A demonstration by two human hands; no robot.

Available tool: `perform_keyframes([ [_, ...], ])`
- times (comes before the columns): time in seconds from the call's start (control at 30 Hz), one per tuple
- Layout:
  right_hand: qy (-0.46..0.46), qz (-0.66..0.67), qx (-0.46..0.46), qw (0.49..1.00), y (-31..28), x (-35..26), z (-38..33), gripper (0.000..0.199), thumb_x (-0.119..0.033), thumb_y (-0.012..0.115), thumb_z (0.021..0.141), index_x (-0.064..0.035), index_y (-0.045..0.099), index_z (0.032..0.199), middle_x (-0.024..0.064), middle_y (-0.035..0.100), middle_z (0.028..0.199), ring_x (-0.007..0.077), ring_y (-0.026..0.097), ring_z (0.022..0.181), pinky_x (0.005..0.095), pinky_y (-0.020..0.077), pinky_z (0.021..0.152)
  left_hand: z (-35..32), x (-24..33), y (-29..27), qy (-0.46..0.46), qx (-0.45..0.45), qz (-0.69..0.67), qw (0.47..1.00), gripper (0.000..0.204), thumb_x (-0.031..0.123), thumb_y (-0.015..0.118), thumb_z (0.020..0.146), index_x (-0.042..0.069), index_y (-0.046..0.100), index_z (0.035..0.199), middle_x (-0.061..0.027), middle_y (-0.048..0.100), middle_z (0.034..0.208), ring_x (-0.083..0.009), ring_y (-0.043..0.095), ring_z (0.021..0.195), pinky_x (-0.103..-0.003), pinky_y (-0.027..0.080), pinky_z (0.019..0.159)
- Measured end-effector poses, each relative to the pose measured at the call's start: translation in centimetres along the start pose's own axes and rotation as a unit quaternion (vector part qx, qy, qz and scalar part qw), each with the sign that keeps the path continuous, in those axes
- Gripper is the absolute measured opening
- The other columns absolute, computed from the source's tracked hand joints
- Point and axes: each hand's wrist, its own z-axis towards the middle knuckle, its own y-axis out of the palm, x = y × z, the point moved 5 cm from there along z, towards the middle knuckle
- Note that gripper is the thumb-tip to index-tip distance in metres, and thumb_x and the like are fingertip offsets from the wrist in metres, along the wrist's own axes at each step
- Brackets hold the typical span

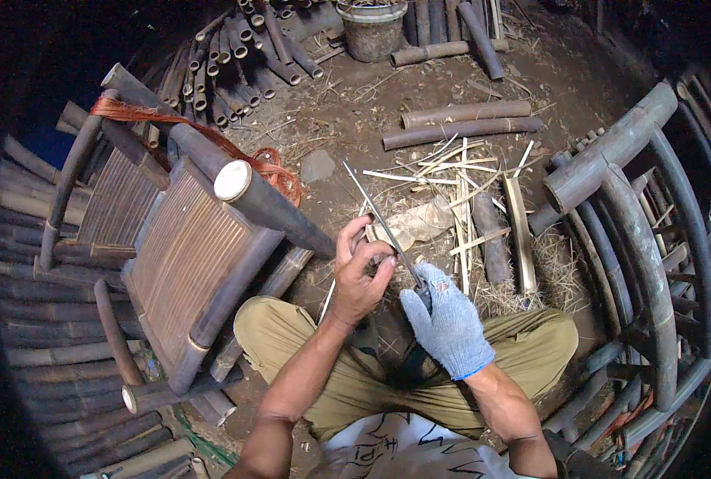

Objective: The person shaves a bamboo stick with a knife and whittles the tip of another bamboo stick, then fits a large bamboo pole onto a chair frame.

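Observation:
My bare left hand [359, 271] pinches a thin bamboo strip [365, 196] that runs up and away from my lap. My right hand [449, 323], in a grey knit glove, grips the dark handle of a knife [421, 286] whose blade lies against the strip just below my left fingers. Both hands meet above my knees in khaki trousers [531, 347]. Pale bamboo slivers and shavings [459, 172] lie on the dirt floor just beyond the hands.
A dark bamboo chair [188, 263] lies tipped at my left, with orange cord [272, 168] draped over it. Another bamboo frame [635, 239] stands at the right. Cut bamboo poles [463, 124], a stack of poles [228, 64] and a bucket [371, 28] sit farther back.

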Motion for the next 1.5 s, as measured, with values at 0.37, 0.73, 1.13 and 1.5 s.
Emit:
perform_keyframes([
  [0.37, 0.017, -0.046, -0.015, 0.999, 0.3, -0.7, 0.0, 0.03, -0.03, 0.063, 0.093, -0.004, 0.053, 0.105, 0.0215, 0.064, 0.093, 0.0417, 0.065, 0.084, 0.0473, 0.0535, 0.069, -0.7, -0.5, -0.1, -0.003, 0.019, 0.009, 1.0, 0.024, -0.003, 0.071, 0.078, 0.004, 0.067, 0.1, -0.0176, 0.041, 0.136, -0.0318, 0.052, 0.121, -0.042, 0.041, 0.104],
  [0.73, 0.037, -0.043, -0.071, 0.996, 0.4, -0.7, -0.2, 0.031, -0.032, 0.059, 0.095, -0.0049, 0.051, 0.108, 0.0218, 0.064, 0.096, 0.0424, 0.066, 0.085, 0.0489, 0.0537, 0.069, -1.4, -0.4, -0.3, -0.001, 0.034, 0.018, 0.999, 0.022, -0.002, 0.073, 0.078, 0.003, 0.069, 0.099, -0.0161, 0.043, 0.134, -0.0291, 0.054, 0.116, -0.039, 0.043, 0.1],
  [1.13, 0.049, -0.05, -0.092, 0.993, 0.8, -0.1, 0.3, 0.033, -0.034, 0.055, 0.097, -0.0032, 0.052, 0.107, 0.0248, 0.064, 0.096, 0.044, 0.066, 0.085, 0.0501, 0.0541, 0.069, -1.4, -0.4, -0.2, -0.019, 0.032, 0.014, 0.999, 0.026, 0.0, 0.074, 0.078, 0.005, 0.067, 0.103, -0.0172, 0.044, 0.136, -0.031, 0.052, 0.122, -0.041, 0.042, 0.104],
  [1.5, 0.046, -0.052, -0.07, 0.995, 0.4, -0.6, 0.4, 0.029, -0.03, 0.06, 0.095, -0.0024, 0.056, 0.103, 0.0241, 0.065, 0.093, 0.0438, 0.066, 0.083, 0.0497, 0.0541, 0.07, -1.2, -0.4, -0.3, -0.035, 0.036, 0.036, 0.998, 0.023, 0.001, 0.074, 0.078, 0.004, 0.068, 0.1, -0.0153, 0.044, 0.136, -0.0272, 0.048, 0.122, -0.039, 0.037, 0.106],
])
